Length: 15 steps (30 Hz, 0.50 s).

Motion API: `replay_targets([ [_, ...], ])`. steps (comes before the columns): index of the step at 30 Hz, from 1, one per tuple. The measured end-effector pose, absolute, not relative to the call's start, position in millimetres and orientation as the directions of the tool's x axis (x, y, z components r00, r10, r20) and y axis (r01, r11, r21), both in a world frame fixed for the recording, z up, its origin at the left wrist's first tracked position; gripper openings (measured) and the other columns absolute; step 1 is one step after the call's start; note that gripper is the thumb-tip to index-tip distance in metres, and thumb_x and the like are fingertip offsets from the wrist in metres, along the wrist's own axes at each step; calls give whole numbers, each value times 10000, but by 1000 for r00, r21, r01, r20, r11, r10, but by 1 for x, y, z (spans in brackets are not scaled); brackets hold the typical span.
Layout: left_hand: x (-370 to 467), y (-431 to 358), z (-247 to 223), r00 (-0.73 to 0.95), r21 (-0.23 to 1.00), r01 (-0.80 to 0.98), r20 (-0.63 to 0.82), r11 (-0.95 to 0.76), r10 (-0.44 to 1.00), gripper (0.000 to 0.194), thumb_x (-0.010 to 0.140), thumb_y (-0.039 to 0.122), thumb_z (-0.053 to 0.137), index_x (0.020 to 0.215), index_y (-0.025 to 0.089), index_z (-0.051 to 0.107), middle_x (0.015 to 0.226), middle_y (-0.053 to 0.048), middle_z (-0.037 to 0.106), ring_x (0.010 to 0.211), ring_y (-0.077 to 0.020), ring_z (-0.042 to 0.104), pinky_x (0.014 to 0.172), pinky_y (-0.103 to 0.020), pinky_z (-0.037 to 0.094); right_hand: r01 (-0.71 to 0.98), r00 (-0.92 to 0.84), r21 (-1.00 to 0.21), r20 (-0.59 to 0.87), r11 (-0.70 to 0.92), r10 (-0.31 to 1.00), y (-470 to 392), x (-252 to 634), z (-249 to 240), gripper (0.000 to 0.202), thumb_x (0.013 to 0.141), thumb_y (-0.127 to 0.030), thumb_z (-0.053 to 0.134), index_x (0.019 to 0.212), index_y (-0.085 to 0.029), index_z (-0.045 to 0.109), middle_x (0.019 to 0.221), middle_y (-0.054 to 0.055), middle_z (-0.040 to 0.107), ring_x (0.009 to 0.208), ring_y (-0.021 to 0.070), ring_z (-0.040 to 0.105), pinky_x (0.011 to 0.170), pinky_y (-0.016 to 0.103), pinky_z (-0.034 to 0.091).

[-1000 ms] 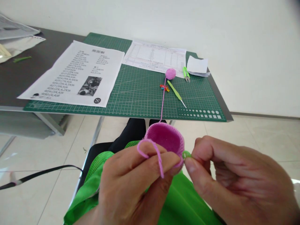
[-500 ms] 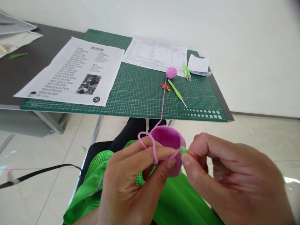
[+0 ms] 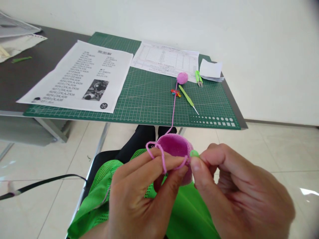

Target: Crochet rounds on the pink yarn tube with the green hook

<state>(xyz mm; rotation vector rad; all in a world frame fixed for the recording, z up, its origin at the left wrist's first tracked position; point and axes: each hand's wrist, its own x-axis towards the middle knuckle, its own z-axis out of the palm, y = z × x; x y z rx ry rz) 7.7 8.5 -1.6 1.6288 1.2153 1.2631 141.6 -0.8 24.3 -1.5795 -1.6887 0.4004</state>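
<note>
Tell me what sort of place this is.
Probably a craft work area, though whether home or classroom is unclear: a green cutting mat covers part of the table, a crochet hook lies on it, and the left hand holds a pink crocheted piece.

your crocheted piece is pink, deeper magenta inside, with a light green piece at its rim and a yarn ball in matching pink. your cutting mat is dark green with a pale grid and rows of white dots and squares, your hook lime with a silvery tip, your snips green-handled, your markers red, orange and blue. your clothing is bright green, partly mesh-patterned, and the printed sheet is white with black text.
</note>
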Motion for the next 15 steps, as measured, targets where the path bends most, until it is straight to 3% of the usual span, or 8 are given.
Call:
replay_targets([
  [4, 8, 7, -2, 47, 932, 248, 260, -263, 965, 144, 826, 102, 698, 823, 246, 703, 726, 85, 728, 606, -69, 637, 551, -165, 520, 638, 139, -750, 336, 175, 931, -4, 136, 20, 220, 867, -166, 573, 653, -203, 542, 552, -60, 507, 456, 54, 460, 482, 218, 419],
  [10, 8, 7, -2, 36, 919, 258, 298, -297, 954, 83, 835, 146, 697, 794, 218, 706, 682, 52, 700, 594, -90, 636, 536, -200, 513, 599, 147, -771, 373, 217, 916, -4, 133, 12, 192, 868, -159, 579, 689, -205, 529, 564, -63, 456, 490, 63, 485, 495, 220, 419],
  [15, 7, 4, -7, 1, 908, 249, 348, -337, 938, 189, 825, 76, 681, 867, 259, 699, 740, 82, 703, 585, -79, 592, 521, -204, 494, 591, 38, -793, 212, 149, 977, -3, 142, 24, 139, 903, -211, 576, 766, -219, 596, 639, -71, 600, 537, 54, 567, 557, 182, 473],
])
